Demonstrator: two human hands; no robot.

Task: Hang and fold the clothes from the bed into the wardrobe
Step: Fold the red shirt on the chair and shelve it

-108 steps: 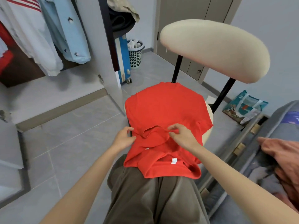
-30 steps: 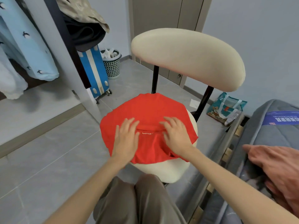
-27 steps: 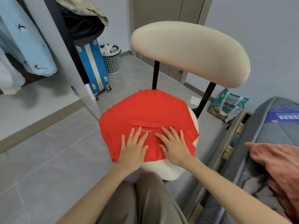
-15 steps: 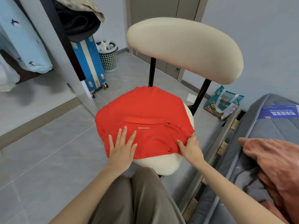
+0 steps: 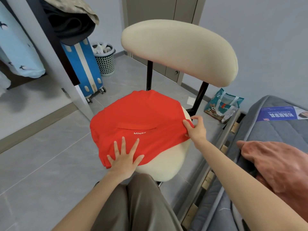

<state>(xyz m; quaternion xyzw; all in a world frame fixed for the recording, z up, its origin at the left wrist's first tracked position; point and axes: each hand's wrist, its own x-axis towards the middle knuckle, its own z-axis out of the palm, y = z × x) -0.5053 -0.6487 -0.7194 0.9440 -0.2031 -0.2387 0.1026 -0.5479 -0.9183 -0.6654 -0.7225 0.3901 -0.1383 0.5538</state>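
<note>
Red shirt (image 5: 138,120) lies spread on the cream chair (image 5: 166,162) seat, partly folded, white "MINISO" text facing up. Your left hand (image 5: 124,157) is flat on its near edge, fingers spread wide, pressing down, gripping nothing. Your right hand (image 5: 195,127) pinches the shirt's right edge between thumb and fingers, lifting it slightly off the seat. Bed (image 5: 273,127) is just right of the chair with a rust-coloured garment (image 5: 280,165) on it. Wardrobe (image 5: 21,47) stands open at far left, blue garment (image 5: 15,52) hanging inside.
</note>
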